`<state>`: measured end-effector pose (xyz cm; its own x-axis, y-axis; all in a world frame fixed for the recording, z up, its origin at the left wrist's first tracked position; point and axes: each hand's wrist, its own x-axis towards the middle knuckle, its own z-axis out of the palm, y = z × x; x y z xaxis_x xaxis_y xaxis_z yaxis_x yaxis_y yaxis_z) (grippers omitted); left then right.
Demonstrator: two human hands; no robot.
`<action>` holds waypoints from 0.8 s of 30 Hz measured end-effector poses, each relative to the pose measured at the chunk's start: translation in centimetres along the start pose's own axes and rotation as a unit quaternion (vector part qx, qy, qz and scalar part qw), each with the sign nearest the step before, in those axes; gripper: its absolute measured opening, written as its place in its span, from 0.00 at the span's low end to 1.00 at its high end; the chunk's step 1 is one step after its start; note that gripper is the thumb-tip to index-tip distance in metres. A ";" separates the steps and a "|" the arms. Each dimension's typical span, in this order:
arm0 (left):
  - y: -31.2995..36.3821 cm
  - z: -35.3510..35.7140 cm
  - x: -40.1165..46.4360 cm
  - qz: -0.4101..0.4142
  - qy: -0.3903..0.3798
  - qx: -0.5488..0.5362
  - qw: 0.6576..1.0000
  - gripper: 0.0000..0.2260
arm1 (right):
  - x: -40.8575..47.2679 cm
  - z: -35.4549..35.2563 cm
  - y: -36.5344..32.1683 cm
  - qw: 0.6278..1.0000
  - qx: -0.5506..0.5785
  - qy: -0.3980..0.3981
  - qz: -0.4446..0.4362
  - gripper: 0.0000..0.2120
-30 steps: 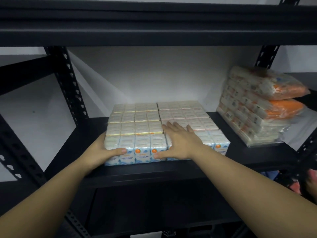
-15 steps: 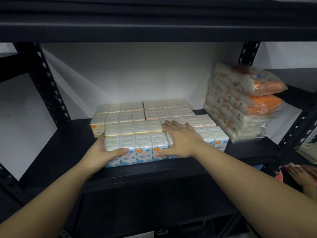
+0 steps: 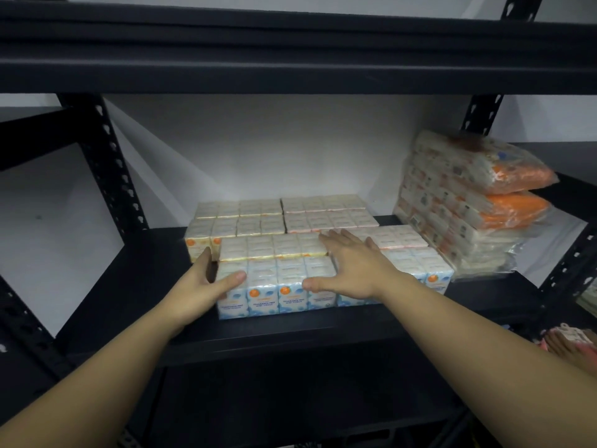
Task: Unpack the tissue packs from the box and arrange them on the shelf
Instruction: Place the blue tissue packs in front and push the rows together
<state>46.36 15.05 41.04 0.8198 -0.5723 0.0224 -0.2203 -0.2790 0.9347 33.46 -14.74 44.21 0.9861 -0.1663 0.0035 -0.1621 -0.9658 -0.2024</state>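
- where the black metal shelf point(image 3: 135, 286) carries the stock, several blocks of wrapped tissue packs lie side by side, front blocks with blue-and-white faces, rear blocks pale.
- left hand point(image 3: 200, 287): fingers reach round the left end of the front-left tissue block point(image 3: 274, 273), thumb point(image 3: 233, 279) curled onto its front top edge; a loose grip on that corner.
- right hand point(image 3: 355, 270): spread flat, fingers straight and pointing back, palm down across the seam between the front-left block and the front-right block point(image 3: 416, 260); thumb lies along the front top edge. it presses, grips nothing.
- two rear blocks point(image 3: 284, 215) sit behind, touching the front ones, near the white back wall.
- bagged stack of tissue packs point(image 3: 465, 205), orange ends showing, leans at the shelf's right end, just beside the front-right block.
- upper shelf board point(image 3: 290, 50) spans overhead.
- box: cannot tell where it is.
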 end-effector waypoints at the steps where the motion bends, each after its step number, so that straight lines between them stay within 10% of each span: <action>1: -0.2 -0.6 0.2 0.001 0.014 0.006 1.000 0.40 | 0.3 -0.1 -0.6 1.000 0.005 0.008 0.004 0.59; 8: -0.6 -3.9 3.9 -0.012 0.128 0.020 0.992 0.40 | 4.1 -0.2 -2.6 0.995 0.033 0.024 0.090 0.50; 24: -1.3 -7.3 14.9 -0.019 0.012 -0.001 1.000 0.20 | 5.2 1.2 -1.9 0.993 0.009 -0.004 0.115 0.51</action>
<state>62.68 12.53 42.78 0.8400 -0.5425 -0.0042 -0.1876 -0.2978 0.9360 38.97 -13.52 43.48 0.9229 -0.3813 -0.0526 -0.3834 -0.8983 -0.2148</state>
